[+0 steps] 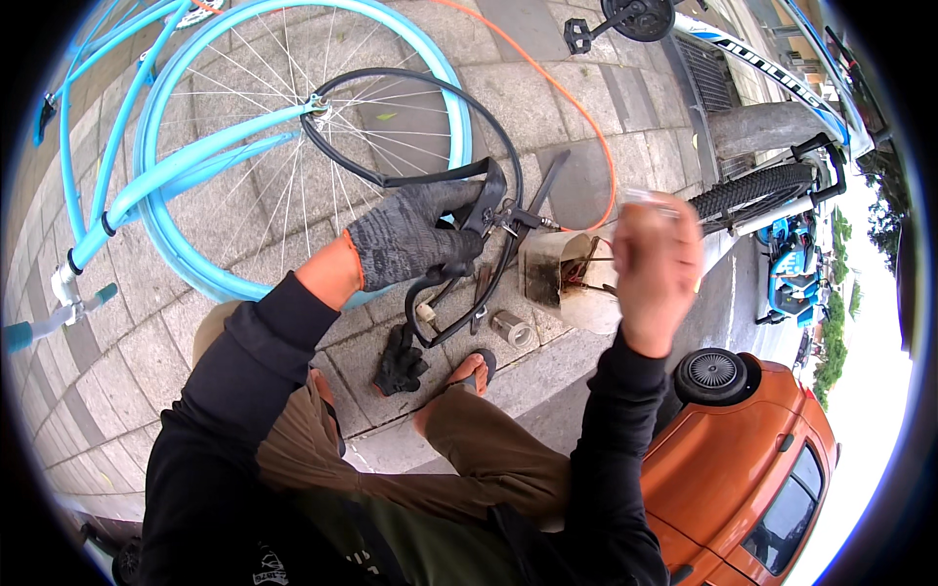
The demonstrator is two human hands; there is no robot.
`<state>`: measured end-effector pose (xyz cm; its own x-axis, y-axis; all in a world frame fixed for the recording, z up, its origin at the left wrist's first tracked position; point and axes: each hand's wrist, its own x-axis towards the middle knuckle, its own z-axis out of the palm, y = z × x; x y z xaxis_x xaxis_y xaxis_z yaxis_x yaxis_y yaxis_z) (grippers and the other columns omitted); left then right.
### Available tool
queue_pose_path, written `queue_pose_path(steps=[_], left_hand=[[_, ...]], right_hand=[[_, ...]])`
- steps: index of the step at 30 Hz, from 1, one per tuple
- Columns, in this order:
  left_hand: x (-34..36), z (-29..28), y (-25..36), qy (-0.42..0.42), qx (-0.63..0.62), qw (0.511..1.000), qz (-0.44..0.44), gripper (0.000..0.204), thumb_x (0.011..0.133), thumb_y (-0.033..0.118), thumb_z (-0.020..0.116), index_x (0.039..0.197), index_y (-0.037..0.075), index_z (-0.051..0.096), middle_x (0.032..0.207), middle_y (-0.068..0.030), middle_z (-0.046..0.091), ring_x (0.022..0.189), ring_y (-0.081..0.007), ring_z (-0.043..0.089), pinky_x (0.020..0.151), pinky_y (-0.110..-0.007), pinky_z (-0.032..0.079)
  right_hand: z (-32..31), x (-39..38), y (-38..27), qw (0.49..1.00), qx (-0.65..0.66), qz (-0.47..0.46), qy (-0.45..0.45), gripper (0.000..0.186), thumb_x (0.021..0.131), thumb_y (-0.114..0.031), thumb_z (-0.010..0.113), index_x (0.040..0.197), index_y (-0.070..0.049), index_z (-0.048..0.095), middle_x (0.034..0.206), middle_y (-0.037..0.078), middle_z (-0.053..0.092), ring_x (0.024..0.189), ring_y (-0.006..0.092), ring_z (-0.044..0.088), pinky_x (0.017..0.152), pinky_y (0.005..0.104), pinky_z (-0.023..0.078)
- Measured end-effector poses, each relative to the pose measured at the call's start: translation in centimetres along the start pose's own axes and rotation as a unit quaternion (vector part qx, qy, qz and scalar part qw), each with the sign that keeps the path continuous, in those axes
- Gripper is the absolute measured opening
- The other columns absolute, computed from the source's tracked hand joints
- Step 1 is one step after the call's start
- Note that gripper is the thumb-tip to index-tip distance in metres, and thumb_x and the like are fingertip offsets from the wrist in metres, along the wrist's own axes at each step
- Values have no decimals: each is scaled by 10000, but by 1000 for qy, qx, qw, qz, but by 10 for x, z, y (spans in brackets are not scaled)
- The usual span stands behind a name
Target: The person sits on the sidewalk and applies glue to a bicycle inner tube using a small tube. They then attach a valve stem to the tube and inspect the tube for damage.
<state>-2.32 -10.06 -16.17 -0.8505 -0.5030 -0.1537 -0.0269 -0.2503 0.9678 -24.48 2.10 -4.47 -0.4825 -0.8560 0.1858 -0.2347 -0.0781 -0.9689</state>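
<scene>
Paving stones fill most of the scene here, and over at lower right sits an orange car, wheel facing us! Across the upper left it's the light-blue bicycle, its fork reaching the hub of a big blue-rimmed wheel. A white-and-blue bicycle takes the upper right corner. And here's the black inner tube, looping over the spokes from near the hub and curving down past the left hand, grey-gloved, fingers curled in and holding a flat stretch of it! An orange hose swings down towards a cut-open pale container, tools inside. Up beside that comes the right hand, bare and blurred, fingers bent close together; a pale smear shows at the tips, but whether they hold anything, I cannot tell. Down by a sandalled foot lies a black glove, and near it, a small metal can.
</scene>
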Motion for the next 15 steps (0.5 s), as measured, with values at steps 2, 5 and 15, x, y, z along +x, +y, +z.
queue_pose_path(steps=[2, 5, 15], left_hand=[[1, -2, -1, -6, 34, 999, 31, 532, 916, 58, 777, 1421, 27, 610, 1102, -39, 684, 951, -114, 657, 808, -311, 601], [0, -5, 0, -18, 16, 1000, 9, 563, 917, 71, 784, 1449, 54, 602, 1150, -46, 687, 1003, -113, 645, 835, -310, 593], [0, -3, 1, -34, 22, 999, 10, 607, 921, 49, 736, 1504, 80, 572, 1156, -59, 734, 954, -96, 651, 823, -307, 589]], right_hand=[[-13, -3, -2, 989, 119, -62, -62, 165, 1115, -157, 523, 1208, -28, 566, 1035, 188, 734, 558, 49, 461, 506, 200, 385], [2, -21, 19, 987, -7, -103, -124, 171, 1122, -175, 520, 1206, -26, 518, 1188, 243, 733, 626, 116, 611, 555, 242, 488], [21, -22, 67, 901, -177, -288, -271, 268, 959, -17, 681, 1146, -22, 490, 1319, 250, 703, 885, 352, 775, 701, 401, 609]])
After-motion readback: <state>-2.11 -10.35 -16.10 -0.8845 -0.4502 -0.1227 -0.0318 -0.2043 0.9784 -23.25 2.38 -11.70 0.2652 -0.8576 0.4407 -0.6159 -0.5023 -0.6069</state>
